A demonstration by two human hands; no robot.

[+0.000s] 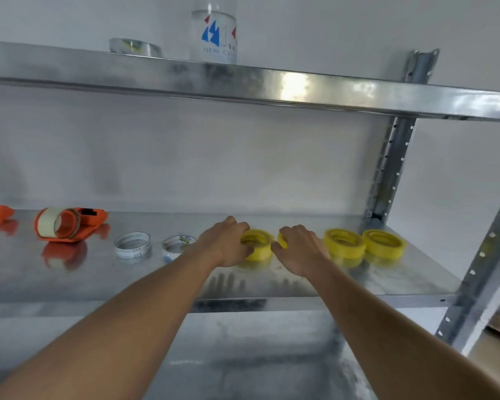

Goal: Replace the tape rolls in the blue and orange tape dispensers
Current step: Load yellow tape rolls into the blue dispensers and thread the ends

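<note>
Grasp | my left hand [228, 243] curls fingers round a yellow masking-tape roll [257, 245] on the steel shelf [70, 272]; right hand [299, 249] pinches another yellow roll [282, 240] | Risk: both slip; orange plastic dispenser [70, 225] far left

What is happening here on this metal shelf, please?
A person reaches with both bare hands to yellow tape rolls on the shelf. The left hand grips one yellow roll; the right hand covers another roll, mostly hidden. Two more yellow rolls lie to the right. To the left lie two white rolls and an orange dispenser, untouched.
</note>
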